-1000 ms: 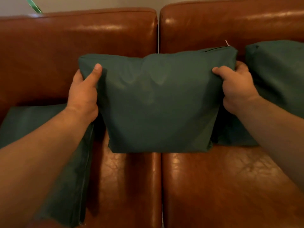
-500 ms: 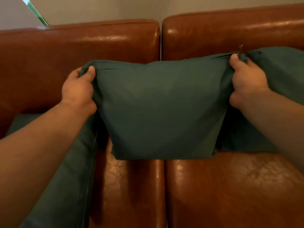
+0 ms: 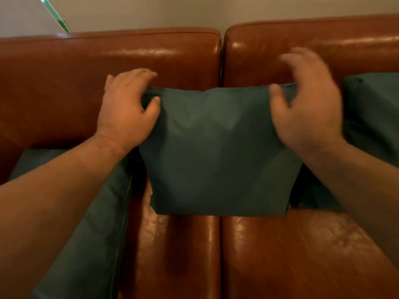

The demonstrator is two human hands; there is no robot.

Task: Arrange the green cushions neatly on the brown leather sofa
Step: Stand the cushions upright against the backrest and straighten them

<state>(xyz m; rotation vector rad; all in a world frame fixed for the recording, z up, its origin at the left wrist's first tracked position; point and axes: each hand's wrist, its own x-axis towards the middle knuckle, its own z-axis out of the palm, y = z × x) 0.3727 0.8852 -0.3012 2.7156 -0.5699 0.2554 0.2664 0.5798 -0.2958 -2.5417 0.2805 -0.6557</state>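
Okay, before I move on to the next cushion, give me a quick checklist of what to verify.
1. Middle cushion upright against the sofa back: ok.
2. Centred over the seat seam: ok.
3. Right hand open, fingers spread: ok.
4. Left hand released: not ok, it grips the top corner.
5. Left cushion standing: not ok, lies flat on the seat.
6. Right cushion propped against the back: ok.

A square dark-green fabric cushion stands upright against the brown leather sofa back, with the left hand gripping its upper left corner, the blurred right hand spread open at its upper right corner, a second green cushion lying to its left and a third green cushion propped to its right.
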